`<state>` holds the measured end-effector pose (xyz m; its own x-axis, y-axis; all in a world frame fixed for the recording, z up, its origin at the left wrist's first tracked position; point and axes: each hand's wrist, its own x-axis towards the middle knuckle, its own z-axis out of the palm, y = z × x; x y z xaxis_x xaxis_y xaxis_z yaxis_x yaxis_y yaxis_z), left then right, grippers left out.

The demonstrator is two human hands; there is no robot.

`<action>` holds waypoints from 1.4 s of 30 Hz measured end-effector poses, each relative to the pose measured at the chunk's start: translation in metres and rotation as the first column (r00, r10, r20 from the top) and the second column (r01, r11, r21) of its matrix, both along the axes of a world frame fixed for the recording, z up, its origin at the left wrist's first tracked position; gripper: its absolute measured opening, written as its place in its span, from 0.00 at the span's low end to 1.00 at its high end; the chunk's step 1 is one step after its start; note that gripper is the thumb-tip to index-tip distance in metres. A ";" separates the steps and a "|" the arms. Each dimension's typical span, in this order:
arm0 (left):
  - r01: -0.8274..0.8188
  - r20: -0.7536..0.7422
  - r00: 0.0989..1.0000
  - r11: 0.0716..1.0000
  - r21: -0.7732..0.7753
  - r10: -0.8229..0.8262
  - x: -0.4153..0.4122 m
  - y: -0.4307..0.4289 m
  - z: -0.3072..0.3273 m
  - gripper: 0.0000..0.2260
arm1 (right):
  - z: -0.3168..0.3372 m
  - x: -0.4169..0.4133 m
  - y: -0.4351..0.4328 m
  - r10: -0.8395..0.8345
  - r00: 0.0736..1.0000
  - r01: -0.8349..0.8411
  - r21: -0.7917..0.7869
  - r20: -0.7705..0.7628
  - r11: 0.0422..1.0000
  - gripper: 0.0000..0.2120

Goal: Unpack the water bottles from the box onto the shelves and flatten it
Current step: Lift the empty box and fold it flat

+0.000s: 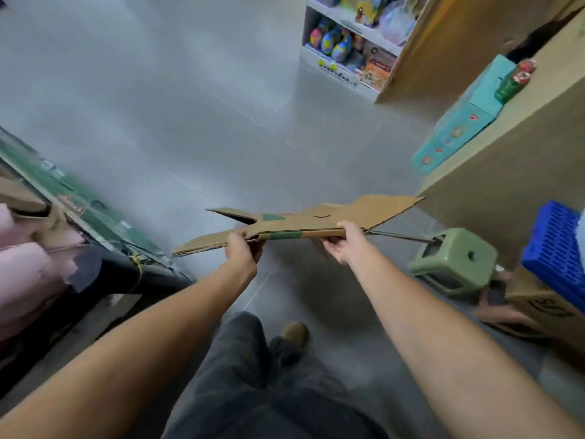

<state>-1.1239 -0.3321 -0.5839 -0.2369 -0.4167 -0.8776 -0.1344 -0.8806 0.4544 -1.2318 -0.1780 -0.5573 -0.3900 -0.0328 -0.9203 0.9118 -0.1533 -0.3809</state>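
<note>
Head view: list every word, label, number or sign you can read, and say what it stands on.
No text reads clearly.
Flattened box: green printed patches, no legible letters.
Shelf edge strip: dark characters, too blurred.
Brown carton: dark printed mark, too blurred.
Green packaging on the left: print too blurred.

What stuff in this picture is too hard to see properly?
Head view:
- Flattened box, gripped by the left hand and right hand: its underside is hidden by its own top face.
- Green packaging at left: blurred, print unreadable.
- Shelf toys: far, small, cut by the top edge.
- Water bottles: none I can make out.
</note>
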 end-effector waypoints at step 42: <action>-0.851 -0.174 0.481 0.505 0.145 0.860 -0.205 -0.577 -0.129 0.05 | -0.158 -0.294 -0.687 0.660 0.751 -0.634 -0.250 0.025 0.731 0.07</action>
<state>-1.3286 -0.9088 -0.7133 0.0540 -0.4825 -0.8742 0.7813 -0.5248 0.3379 -1.5259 -0.8648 -0.7158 -0.1031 -0.4397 -0.8922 0.8518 0.4241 -0.3074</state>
